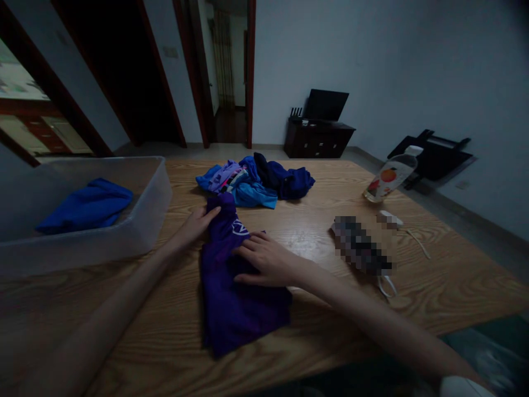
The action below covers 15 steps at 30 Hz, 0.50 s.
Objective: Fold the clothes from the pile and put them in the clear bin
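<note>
A purple T-shirt-like garment (243,309) with a white logo lies on the wooden table before me, partly folded. My left hand (197,225) pinches its upper left edge, thumb on top and the other fingers mostly hidden. Across the middle of the cloth rests my right hand (268,260), fingers spread and lying flat, just below the logo. Beyond the garment sits a crumpled pile of blue, lilac and dark clothes (256,184). To the left, a clear plastic bin (159,193) holds a folded blue cloth (88,207).
On the right side of the table (430,292) stand a tilted-looking bottle with a white cap (390,175), a blurred-out pouch-like item (361,245) with a white loop, and a small white object (390,219) with a cord. A dark cabinet (318,138) with a screen is by the far wall.
</note>
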{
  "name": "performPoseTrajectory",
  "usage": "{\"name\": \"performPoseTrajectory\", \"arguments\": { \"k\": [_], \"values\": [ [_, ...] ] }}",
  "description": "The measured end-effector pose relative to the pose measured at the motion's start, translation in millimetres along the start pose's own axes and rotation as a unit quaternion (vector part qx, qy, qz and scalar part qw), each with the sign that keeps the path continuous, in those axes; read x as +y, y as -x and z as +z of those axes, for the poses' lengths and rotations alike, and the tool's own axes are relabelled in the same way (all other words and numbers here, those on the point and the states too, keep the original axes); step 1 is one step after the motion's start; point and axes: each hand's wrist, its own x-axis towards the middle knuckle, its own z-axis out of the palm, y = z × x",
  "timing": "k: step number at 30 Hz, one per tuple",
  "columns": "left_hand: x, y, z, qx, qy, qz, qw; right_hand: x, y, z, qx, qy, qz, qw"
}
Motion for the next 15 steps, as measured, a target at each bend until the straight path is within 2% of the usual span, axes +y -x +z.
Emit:
{"name": "performPoseTrajectory", "arguments": {
  "k": [6,11,15],
  "values": [
    [13.4,33.4,1.1,-0.052,-0.013,0.020,0.998,-10.2,5.0,-2.8,-0.041,0.016,-0.008,0.999],
    [18.3,60.5,2.3,-0.147,-0.044,0.026,0.988,-31.7,14.5,-10.8,-0.017,0.011,-0.012,1.000],
    [19.2,80.9,6.7,-0.215,-0.078,0.114,0.967,-46.8,26.6,-13.5,0.017,-0.008,-0.028,0.999]
  ]
}}
